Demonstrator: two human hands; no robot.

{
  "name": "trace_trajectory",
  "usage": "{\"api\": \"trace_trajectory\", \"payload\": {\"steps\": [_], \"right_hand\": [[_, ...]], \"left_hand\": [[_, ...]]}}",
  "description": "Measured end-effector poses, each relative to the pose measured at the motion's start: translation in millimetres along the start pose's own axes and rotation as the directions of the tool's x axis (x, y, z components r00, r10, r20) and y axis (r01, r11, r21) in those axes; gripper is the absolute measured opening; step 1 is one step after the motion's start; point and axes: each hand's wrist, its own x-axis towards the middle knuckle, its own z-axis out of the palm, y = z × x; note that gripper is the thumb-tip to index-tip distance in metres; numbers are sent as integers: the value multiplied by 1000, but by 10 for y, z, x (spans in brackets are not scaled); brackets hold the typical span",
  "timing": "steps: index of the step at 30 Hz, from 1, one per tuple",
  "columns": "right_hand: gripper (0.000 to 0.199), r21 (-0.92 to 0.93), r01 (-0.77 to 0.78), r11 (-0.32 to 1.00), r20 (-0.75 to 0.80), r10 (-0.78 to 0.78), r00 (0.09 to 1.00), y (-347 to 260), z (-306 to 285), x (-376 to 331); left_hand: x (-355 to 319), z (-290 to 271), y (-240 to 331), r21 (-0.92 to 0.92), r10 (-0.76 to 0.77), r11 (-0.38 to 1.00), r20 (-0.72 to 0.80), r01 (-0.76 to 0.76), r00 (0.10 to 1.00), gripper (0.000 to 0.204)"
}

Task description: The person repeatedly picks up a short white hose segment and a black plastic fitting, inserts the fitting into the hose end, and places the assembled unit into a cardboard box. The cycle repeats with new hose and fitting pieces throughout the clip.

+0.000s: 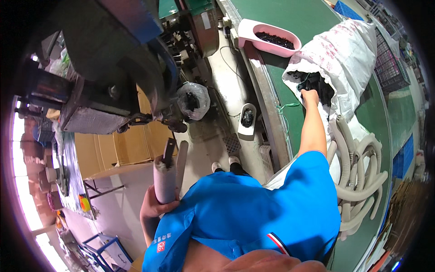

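Note:
My left hand (156, 204) is closed around a thick grey tube (165, 183) at the lower left, near my chest. From the tube's upper end sticks a flat black piece (169, 149). A second grey length (182, 163) rises beside it; whether they join cannot be seen. My right arm stretches forward to a white woven sack (342, 47) lying on the green table (283, 75). At its gaping mouth my right hand (310, 96) is closed on one of the black parts (312, 81), with the fingertips partly hidden. Several curved grey tubes (358, 192) are piled below the sack.
A pink scoop-shaped container (290, 52) of small black bits sits left of the sack. On the floor are a white container (247, 131) and a bag-lined bin (206, 97). A dark machine (97, 109) and cardboard boxes (129, 149) stand at left.

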Motion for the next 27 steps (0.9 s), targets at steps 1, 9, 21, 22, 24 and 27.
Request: {"api": "trace_trajectory", "payload": {"steps": [1, 9, 21, 22, 24, 27], "right_hand": [[46, 51, 10, 999, -12, -9, 1000, 117, 140, 127], [24, 772, -71, 631, 286, -245, 926, 7, -154, -863], [24, 910, -37, 413, 406, -867, 289, -1064, -904, -3269], [22, 915, -84, 396, 403, -871, 280, -1114, -938, -3371], [27, 926, -116, 360, 378, -883, 279, -1193, -940, -3512], [28, 933, -192, 304, 353, -874, 333, -1292, -895, -3734]], "left_hand": [[11, 8, 0, 52, 0, 999, -9, 0, 1000, 46], [327, 153, -66, 462, 193, 879, -128, -113, 973, 61], [640, 408, 154, 543, 418, 774, -52, -325, 907, 38], [616, 394, 138, 552, 435, 767, -71, -328, 897, 39], [569, 362, 80, 570, 469, 754, -117, -327, 876, 40], [505, 310, -35, 602, 515, 732, -184, -319, 837, 41]]}}
